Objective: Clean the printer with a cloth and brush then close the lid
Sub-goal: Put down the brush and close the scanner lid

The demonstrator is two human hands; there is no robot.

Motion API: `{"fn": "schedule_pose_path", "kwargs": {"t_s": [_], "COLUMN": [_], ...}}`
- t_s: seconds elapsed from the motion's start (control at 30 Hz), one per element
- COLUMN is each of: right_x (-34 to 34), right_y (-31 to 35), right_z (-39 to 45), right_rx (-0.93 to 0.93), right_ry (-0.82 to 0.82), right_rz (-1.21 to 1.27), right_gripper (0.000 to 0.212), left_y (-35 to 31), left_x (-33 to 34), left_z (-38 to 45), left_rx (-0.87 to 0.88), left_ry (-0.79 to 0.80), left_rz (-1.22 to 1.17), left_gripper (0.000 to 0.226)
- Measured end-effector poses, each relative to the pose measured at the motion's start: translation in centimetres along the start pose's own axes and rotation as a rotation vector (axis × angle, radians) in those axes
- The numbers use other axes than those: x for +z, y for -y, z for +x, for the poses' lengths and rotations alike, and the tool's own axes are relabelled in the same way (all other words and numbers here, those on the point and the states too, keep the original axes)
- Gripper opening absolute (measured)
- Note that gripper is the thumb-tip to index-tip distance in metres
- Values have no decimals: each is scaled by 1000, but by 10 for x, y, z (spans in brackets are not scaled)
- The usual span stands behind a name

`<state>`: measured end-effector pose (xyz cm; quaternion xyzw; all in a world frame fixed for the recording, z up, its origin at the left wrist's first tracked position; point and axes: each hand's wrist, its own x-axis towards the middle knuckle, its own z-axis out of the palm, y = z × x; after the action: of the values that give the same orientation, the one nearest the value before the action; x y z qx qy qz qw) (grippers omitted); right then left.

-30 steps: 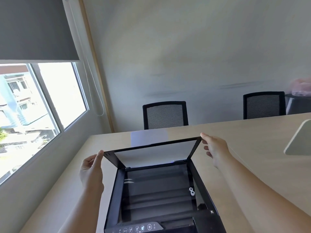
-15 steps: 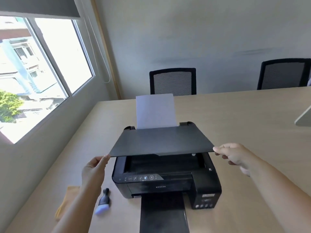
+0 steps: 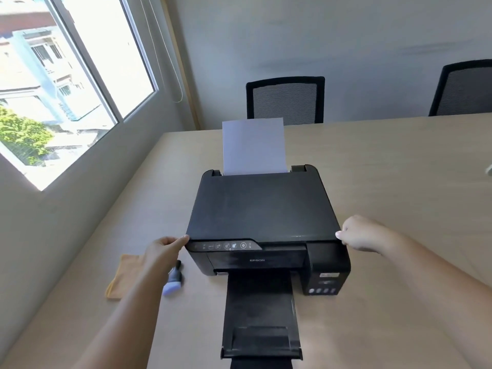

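A long light wooden table (image 3: 386, 182) fills most of the view. At 12 o'clock behind its far edge stands a black mesh-backed chair (image 3: 285, 100), pushed close to the table. A second chair (image 3: 464, 89) of the same kind sits at 2 o'clock, cut by the frame. A large window (image 3: 61, 83) at 10 o'clock shows buildings and green leaves outside. A thin blind cord (image 3: 175, 62) hangs just beside the window frame against the pale wall (image 3: 346, 35).

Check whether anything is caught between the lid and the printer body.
Nothing visible: the lid lies flat on the printer, left hand and right hand at its front corners, fingertips outside the seam.
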<state>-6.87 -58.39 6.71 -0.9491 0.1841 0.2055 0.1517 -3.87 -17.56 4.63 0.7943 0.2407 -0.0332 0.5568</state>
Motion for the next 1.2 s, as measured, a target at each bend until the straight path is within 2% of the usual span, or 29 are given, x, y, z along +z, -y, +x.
{"fn": "schedule_pose_path", "kwargs": {"t_s": [0.13, 0.23, 0.33, 0.4, 0.47, 0.6, 0.67, 0.7, 0.77, 0.8, 0.97, 1.07, 1.2], "right_x": [4, 10, 33, 57, 81, 95, 99, 100, 104, 101, 106, 104, 106], "right_y": [0, -4, -16, -17, -15, 1, 2, 2, -4, -2, -7, -9, -18], "right_z": [5, -2, -11, -14, -12, -14, -12, -12, -10, -13, -14, -19, -20], "right_rx": [-23, -12, -2, -6, -7, -29, -43, -36, -67, -82, -191, -190, -98], "right_ry": [-4, -52, -140, -92, -16, -34, -41, -38, -20, -23, -88, -145, -367], "right_rz": [-119, -18, 483, 898, 1214, 1431, 1478, 1500, 1513, 1484, 1229, 1184, 947], "right_gripper": [38, 35, 22, 25, 34, 37, 42, 55, 101, 111, 95, 78, 49], "left_y": [12, 19, 24, 24, 23, 18, 21, 23, 24, 25, 27, 30, 33], "left_x": [2, 6, 14, 20, 24, 26, 27, 28, 30, 30, 30, 30, 29], "left_z": [12, 8, 0, -4, -4, -3, 2, 3, 4, 4, 6, 6, 6], "left_rx": [5, 4, -20, -48, -63, -49, -47, -44, -40, -37, -23, 3, 28], "left_ry": [31, 22, 28, 24, 11, -36, -40, -41, -40, -37, 10, 21, 38], "left_rz": [-45, -128, -259, -351, -401, -438, -462, -476, -492, -502, -518, -520, -517], "left_gripper": [24, 22, 34, 36, 32, 28, 30, 30, 30, 31, 31, 33, 32]}}
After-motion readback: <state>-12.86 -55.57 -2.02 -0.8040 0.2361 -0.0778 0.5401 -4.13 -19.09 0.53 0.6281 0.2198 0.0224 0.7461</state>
